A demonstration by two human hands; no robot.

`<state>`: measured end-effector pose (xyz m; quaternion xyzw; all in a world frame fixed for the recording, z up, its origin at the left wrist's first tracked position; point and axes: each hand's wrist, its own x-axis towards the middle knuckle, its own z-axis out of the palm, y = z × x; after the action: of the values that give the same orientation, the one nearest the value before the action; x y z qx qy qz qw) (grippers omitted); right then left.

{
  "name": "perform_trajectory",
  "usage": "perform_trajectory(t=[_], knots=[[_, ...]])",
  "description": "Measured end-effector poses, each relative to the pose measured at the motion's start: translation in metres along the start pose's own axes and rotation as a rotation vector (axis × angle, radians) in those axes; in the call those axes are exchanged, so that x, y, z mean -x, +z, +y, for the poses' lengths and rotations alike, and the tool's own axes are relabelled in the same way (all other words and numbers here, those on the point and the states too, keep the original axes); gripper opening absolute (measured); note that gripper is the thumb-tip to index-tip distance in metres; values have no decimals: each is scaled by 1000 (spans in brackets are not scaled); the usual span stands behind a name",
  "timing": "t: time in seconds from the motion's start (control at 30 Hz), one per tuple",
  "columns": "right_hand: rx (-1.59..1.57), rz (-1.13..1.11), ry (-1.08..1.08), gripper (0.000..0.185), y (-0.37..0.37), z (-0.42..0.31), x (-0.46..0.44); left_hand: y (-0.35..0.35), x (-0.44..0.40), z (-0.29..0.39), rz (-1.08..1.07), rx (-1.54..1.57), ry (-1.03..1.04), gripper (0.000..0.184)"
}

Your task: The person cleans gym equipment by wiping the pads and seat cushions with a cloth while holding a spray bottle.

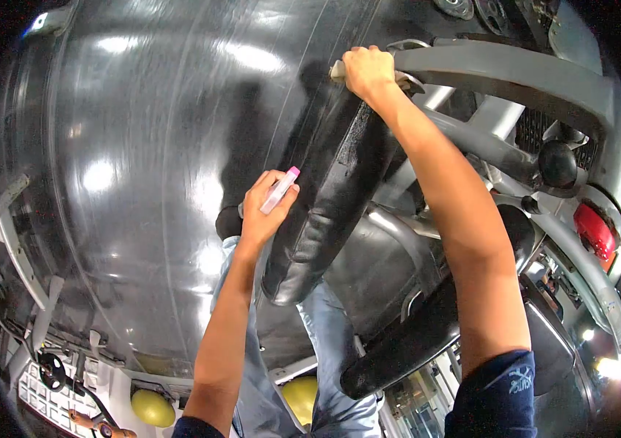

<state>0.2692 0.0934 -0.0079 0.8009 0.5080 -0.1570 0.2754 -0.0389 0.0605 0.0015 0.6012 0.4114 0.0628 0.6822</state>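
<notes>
A small translucent bottle (278,194) with a pink cap (294,171) was in the left hand (269,203), its capped end tilted up and to the right. The fingers of that hand were closed around it, the thumb on the side toward the long black pad (325,212). Bottle and hand were just left of this pad, above the dark, shiny floor (142,190). The pad slanted from its rounded lower end up toward the right hand (370,71), and its surface had creases near the lower end and a rough, worn-looking strip higher up. The right hand was clenched at the pad's upper end, beside a thick grey metal frame (515,67); a pale piece (337,71) stuck out at the left of its fingers, too small to identify. The right forearm passed in front of the frame's bars, and a dark sleeve (497,398) with a light print covered the upper arm. Farther right, a round black part (557,164) and a red part (594,230) were on the machine. A second black pad (405,347) lay lower down, partly behind the right arm. Below were legs in light blue-grey trousers (256,343), with a yellow-green ball (153,407) to their left and another yellowish round shape (299,398) between them.
</notes>
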Motion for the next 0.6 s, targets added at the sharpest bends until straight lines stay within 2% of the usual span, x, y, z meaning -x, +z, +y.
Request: perform_trajectory(t=[0.07, 0.13, 0.17, 0.23, 0.3, 0.33, 0.4, 0.47, 0.53, 0.6], knots=[[47, -46, 22, 19, 5, -6, -3, -1, 0, 0, 20, -7, 50, 12], [154, -34, -60, 17, 5, -31, 5, -10, 6, 1, 35, -13, -14, 11], [145, -134, -139, 17, 3, -45, 9, -14, 8, -9, 22, -9, -12, 10], [24, -167, -126, 15, 9, -76, 34, -21, 15, -3, 22, 27, -56, 10], [54, -292, -275, 17, 15, -105, 56, -28, 17, -5, 34, 10, -52, 10], [102, -262, -367, 18, 17, -116, 70, -29, 18, -5, 40, 10, -46, 10], [28, -373, -454, 21, 24, -134, 83, -36, 23, -4, 7, -8, -90, 7], [118, -437, -509, 25, 12, -132, 80, -43, 28, -4, 6, 0, -92, 7], [-13, -368, -295, 24, 17, -108, 61, -47, 32, -7, -4, 7, -94, 7], [104, -165, -139, 23, 12, -73, 39, -50, 38, -12, 32, 20, -110, 11]])
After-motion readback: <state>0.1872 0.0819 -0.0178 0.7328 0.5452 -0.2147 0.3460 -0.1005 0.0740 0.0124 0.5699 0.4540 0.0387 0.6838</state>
